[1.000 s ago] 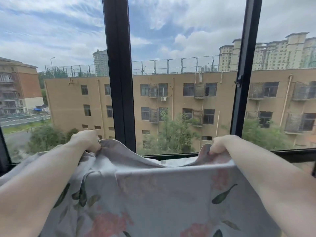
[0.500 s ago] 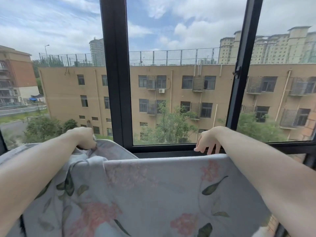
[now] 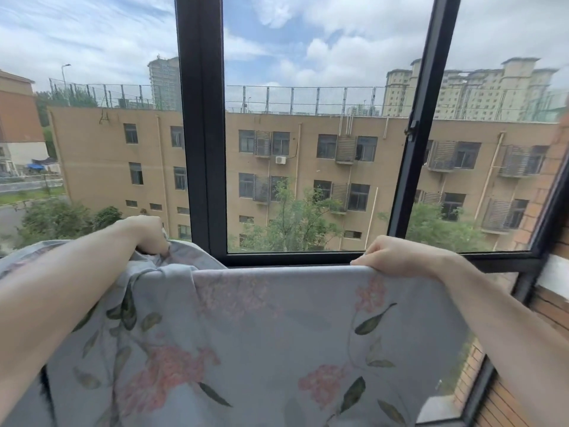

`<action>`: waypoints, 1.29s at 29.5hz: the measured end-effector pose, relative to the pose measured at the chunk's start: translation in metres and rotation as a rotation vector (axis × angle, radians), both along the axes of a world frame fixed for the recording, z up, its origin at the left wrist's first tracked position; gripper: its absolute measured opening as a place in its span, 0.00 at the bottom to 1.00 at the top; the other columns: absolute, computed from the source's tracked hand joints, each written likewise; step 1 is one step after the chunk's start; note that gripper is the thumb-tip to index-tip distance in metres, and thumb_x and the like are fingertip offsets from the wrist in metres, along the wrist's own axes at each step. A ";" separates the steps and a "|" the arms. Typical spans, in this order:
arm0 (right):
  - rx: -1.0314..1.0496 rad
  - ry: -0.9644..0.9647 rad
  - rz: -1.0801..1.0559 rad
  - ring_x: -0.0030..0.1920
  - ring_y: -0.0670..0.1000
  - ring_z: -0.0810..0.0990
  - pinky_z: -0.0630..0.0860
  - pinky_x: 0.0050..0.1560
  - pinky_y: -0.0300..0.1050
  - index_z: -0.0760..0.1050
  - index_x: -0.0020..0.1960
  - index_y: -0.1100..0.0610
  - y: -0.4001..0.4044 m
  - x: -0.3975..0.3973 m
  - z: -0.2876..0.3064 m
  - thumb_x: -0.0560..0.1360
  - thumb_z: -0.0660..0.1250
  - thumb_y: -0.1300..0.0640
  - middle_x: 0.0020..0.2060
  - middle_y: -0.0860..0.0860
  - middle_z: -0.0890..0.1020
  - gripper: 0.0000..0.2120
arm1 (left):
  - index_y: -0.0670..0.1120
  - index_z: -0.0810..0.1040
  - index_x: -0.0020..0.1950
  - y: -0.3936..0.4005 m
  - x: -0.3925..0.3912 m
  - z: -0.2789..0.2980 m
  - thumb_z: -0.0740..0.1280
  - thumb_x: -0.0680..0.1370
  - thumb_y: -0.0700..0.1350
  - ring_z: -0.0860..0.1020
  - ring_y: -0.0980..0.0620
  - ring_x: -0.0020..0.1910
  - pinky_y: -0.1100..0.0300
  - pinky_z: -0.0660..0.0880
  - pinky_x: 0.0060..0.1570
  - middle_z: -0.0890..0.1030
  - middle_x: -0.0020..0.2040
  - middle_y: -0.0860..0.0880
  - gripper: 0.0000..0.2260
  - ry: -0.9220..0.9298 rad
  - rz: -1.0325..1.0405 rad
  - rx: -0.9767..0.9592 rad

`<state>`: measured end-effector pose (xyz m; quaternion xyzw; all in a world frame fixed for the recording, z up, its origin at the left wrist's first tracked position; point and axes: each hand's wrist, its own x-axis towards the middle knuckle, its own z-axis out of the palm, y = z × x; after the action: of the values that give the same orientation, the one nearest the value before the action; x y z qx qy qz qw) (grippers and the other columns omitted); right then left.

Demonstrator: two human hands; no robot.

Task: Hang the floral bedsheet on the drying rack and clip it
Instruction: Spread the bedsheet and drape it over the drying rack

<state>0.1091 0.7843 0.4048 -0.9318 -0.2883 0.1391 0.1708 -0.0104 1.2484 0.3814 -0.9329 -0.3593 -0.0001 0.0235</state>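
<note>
the floral bedsheet (image 3: pixel 271 340) filled the near lower part of the head view, pale blue-grey with pink flowers and dark green leaves. its top edge ran straight and level from the middle toward the right, as if folded over a bar, though whatever carried it was hidden under the cloth. toward the left the fabric was bunched and rose in folds.

the left hand (image 3: pixel 147 234) was at the left end of that edge, its fingers (image 3: pixel 151 249) curled down and clenched on a gathered bunch of the sheet. the right hand (image 3: pixel 397 254) lay at the right end of the straight edge, knuckles up, its fingers (image 3: pixel 361 261) bent over the top of the cloth and grasping it. both forearms reached in from the near corners, the left one lying over the sheet.

just beyond the hands stood a black window frame (image 3: pixel 201 124), with a thick upright left of centre, a thinner slanted one to the right, and a sill bar right behind the sheet's edge. far outside were a long tan building (image 3: pixel 308 155) with rows of windows, green trees (image 3: pixel 292 223) below it, taller blocks behind, and a cloudy blue sky. a brick wall (image 3: pixel 548 306) showed at the near right.
</note>
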 end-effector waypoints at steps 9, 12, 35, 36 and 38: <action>0.498 -0.112 -0.200 0.27 0.50 0.63 0.62 0.33 0.45 0.62 0.29 0.51 -0.010 0.024 0.021 0.82 0.66 0.45 0.24 0.48 0.65 0.27 | 0.47 0.84 0.58 -0.020 0.007 -0.003 0.68 0.74 0.56 0.80 0.49 0.49 0.60 0.77 0.49 0.82 0.51 0.51 0.18 0.131 -0.079 -0.077; 0.550 -0.487 -0.341 0.35 0.55 0.72 0.66 0.38 0.47 0.66 0.30 0.54 0.010 0.032 0.049 0.83 0.64 0.44 0.28 0.51 0.73 0.26 | 0.47 0.83 0.59 -0.022 0.002 -0.002 0.65 0.77 0.59 0.79 0.50 0.49 0.60 0.74 0.48 0.79 0.48 0.51 0.19 0.147 -0.120 -0.102; 0.084 -0.265 -0.017 0.31 0.53 0.73 0.67 0.36 0.47 0.63 0.27 0.52 0.172 -0.137 -0.015 0.81 0.56 0.38 0.26 0.48 0.73 0.29 | 0.48 0.80 0.64 -0.028 -0.016 0.008 0.64 0.81 0.52 0.76 0.50 0.52 0.63 0.76 0.50 0.80 0.64 0.49 0.15 0.348 -0.259 0.036; 0.062 -0.244 -0.025 0.32 0.53 0.73 0.68 0.37 0.47 0.64 0.28 0.51 0.168 -0.133 -0.011 0.81 0.56 0.38 0.28 0.48 0.74 0.27 | 0.48 0.80 0.65 -0.035 -0.017 0.012 0.64 0.81 0.53 0.76 0.50 0.52 0.64 0.74 0.43 0.80 0.62 0.49 0.16 0.322 -0.266 0.020; 0.001 -0.200 -0.009 0.35 0.53 0.74 0.69 0.39 0.47 0.66 0.31 0.50 0.162 -0.128 -0.008 0.80 0.55 0.39 0.33 0.49 0.76 0.23 | 0.49 0.82 0.63 -0.041 -0.021 0.018 0.66 0.79 0.55 0.79 0.51 0.53 0.64 0.73 0.40 0.82 0.59 0.50 0.17 0.267 -0.266 -0.001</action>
<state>-0.0190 0.9459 0.3971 -0.9422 -0.3000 0.0442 0.1423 -0.0310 1.2070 0.3996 -0.9640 -0.2265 0.1206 0.0700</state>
